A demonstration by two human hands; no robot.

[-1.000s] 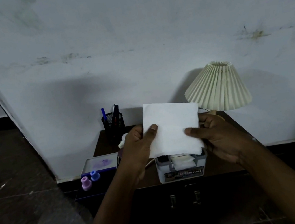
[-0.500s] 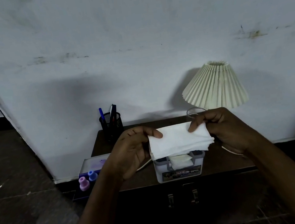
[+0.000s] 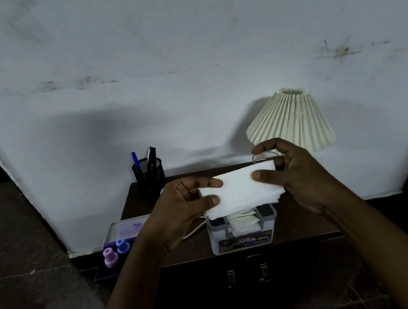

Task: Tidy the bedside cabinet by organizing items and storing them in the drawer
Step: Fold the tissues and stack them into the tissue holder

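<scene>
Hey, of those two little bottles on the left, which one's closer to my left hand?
The blue bottle. It stands just right of and behind the pink bottle, which puts it nearer the left hand.

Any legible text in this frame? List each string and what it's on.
"OPEL": right end of the label on the front of the white box on the cabinet.
Rest of that label: too blurred to read.
Purple print on the flat blue box: blurred, no words readable.
No other text visible.
</scene>
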